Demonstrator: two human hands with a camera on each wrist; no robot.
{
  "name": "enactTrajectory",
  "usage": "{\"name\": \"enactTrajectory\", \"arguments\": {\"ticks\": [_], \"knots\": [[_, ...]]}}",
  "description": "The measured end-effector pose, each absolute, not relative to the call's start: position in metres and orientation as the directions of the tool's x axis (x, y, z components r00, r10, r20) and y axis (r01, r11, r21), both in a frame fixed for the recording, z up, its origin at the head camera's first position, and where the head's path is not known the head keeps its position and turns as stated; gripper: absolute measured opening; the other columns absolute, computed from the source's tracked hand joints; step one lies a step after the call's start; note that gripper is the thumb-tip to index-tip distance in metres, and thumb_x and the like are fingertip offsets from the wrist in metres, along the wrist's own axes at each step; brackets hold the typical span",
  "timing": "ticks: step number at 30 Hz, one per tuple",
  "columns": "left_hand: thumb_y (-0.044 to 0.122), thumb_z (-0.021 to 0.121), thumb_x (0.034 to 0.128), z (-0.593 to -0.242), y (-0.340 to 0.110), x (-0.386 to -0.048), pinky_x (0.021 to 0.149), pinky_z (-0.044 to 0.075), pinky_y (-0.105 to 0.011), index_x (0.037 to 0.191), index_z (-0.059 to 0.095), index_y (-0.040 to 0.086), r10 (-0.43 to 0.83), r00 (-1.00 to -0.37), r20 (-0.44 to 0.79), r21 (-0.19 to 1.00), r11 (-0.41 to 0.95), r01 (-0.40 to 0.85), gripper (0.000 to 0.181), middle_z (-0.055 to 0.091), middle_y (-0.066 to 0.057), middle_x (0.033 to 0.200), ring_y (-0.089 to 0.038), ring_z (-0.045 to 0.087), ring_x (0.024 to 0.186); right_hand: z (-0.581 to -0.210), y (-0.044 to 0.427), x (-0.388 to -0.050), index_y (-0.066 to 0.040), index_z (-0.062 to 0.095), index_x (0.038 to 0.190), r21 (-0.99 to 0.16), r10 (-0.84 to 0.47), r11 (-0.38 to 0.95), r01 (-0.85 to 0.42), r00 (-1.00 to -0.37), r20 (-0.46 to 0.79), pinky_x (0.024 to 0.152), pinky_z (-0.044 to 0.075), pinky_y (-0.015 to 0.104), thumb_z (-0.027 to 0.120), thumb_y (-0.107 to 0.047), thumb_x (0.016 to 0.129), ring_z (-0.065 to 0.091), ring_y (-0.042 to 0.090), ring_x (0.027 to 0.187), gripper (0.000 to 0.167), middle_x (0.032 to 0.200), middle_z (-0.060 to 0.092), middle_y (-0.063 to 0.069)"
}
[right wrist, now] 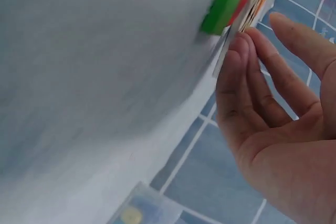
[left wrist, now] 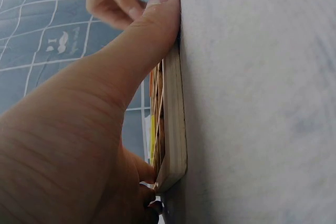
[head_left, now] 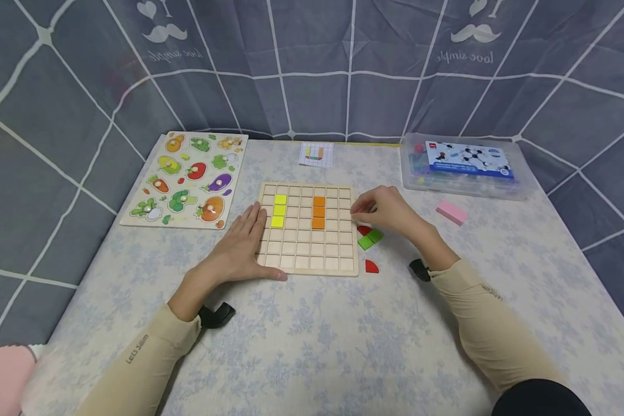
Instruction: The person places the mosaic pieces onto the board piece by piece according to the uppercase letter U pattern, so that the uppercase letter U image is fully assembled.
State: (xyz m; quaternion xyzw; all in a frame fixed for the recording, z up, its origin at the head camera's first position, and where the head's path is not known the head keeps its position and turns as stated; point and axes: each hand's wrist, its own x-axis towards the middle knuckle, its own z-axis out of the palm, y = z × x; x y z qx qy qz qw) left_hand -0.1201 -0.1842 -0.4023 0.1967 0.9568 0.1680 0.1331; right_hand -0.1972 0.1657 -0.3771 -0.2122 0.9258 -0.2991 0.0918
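A wooden grid board [head_left: 301, 248] lies flat on the table. Yellow square tiles [head_left: 279, 211] form a column in its left part, and orange square tiles [head_left: 318, 212] form another right of the middle. My left hand [head_left: 239, 248] rests against the board's near left corner, fingers along the left side and thumb along the front edge. At the right edge, my right hand [head_left: 387, 211] touches the board with bent fingertips; the right wrist view shows the thumb apart and no piece held. Green tiles [head_left: 370, 239] and a red piece [head_left: 364, 230] lie beside it, with a red quarter-round piece [head_left: 371, 267] nearer.
A vegetable peg puzzle [head_left: 187, 179] lies at the left. Behind the board is a small pattern card [head_left: 316, 155]. A clear plastic case [head_left: 465, 180] with a blue label stands back right, a pink block [head_left: 452, 212] in front of it. A grey curtain [head_left: 312, 98] borders the table.
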Motion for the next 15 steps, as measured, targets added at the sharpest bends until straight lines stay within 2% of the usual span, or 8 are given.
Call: {"name": "enactTrajectory", "arguments": {"ticks": [5, 10, 15], "knots": [[0.073, 0.084, 0.0727, -0.401, -0.185, -0.120, 0.133, 0.005, -0.057, 0.166, 0.001, -0.005, 0.424, -0.887, -0.183, 0.373, 0.865, 0.336, 0.148, -0.009, -0.023, 0.176, -0.039, -0.006, 0.164, -0.377, 0.177, -0.188, -0.009, 0.081, 0.093, -0.552, -0.442, 0.763, -0.337, -0.895, -0.063, 0.071, 0.051, 0.030, 0.088, -0.022, 0.087, 0.069, 0.015, 0.076, 0.015, 0.081, 0.077, 0.000], [0.073, 0.084, 0.0729, -0.401, -0.185, -0.119, 0.133, 0.005, -0.056, 0.166, 0.000, -0.005, 0.422, -0.888, -0.184, 0.370, 0.867, 0.335, 0.148, -0.010, -0.023, 0.176, -0.038, -0.007, 0.164, -0.378, 0.179, -0.183, -0.008, 0.079, 0.091, -0.548, -0.448, 0.769, -0.329, -0.889, -0.094, 0.071, 0.050, 0.029, 0.092, -0.021, 0.083, 0.067, 0.015, 0.076, 0.020, 0.080, 0.075, 0.001], [0.073, 0.084, 0.0727, -0.401, -0.185, -0.119, 0.133, 0.004, -0.055, 0.166, 0.001, -0.005, 0.419, -0.889, -0.183, 0.381, 0.864, 0.329, 0.148, -0.010, -0.023, 0.176, -0.038, -0.007, 0.164, -0.380, 0.176, -0.182, -0.007, 0.077, 0.090, -0.563, -0.434, 0.767, -0.307, -0.895, -0.104, 0.072, 0.050, 0.029, 0.091, -0.015, 0.083, 0.065, 0.015, 0.074, 0.017, 0.080, 0.073, 0.001]]}}
